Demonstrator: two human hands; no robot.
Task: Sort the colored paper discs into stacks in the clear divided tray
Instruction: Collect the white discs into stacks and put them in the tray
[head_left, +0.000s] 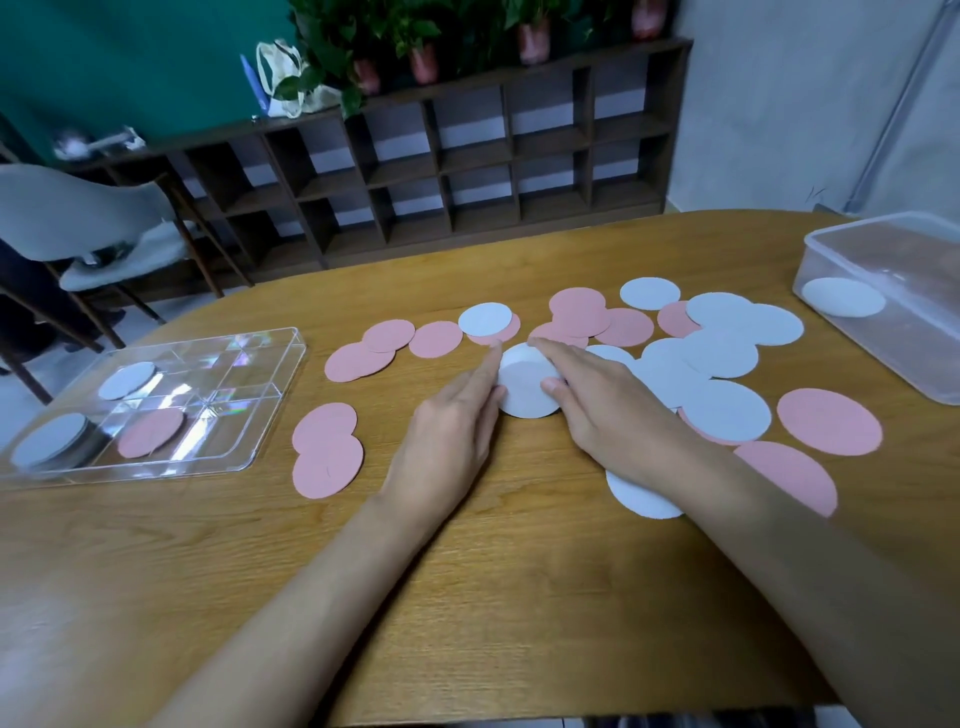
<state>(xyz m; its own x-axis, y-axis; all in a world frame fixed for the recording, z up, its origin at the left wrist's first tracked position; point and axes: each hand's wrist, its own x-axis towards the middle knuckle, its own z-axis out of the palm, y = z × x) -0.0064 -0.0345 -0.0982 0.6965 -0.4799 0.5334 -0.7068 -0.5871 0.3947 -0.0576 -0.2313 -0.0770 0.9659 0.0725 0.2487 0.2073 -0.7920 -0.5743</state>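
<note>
White discs in hand: a small pile of white discs (525, 389) lies flat on the tabletop (467, 597), well to the right of the clear divided tray (249, 366), between the two hands.
Left hand: the left hand (452, 421) has a flat grip, its fingers straight and pressed to the pile's left edge.
Right hand: the right hand (608, 410) also has a loose grip; its fingers are stretched along the pile's far right edge and its thumb touches the pile, pinching nothing that I can make out.
In the tray: there is a thick white stack (52, 439) in the near-left compartment, one white disc (127, 380) behind it, and a pink disc (150, 431) in the near-middle compartment.
Loose discs: pink discs (436, 339) and white discs (724, 410) lie scattered and overlapping to the right of the tray. Two more pink ones lie just beside its right wall.
Which way it lies: the discs are round and flat, with no long side. The tray's long side runs left to right, roughly along the near table edge.
Surface: a rounded, wood-grain tabletop.
Far right of the tray: a frosted plastic tub (914, 338) with one white disc (841, 304) in it.
Room: behind the tray stands a grey chair (88, 218). A dark cubby shelf (467, 171) topped with potted plants (423, 57) stands against a green wall (130, 62).
</note>
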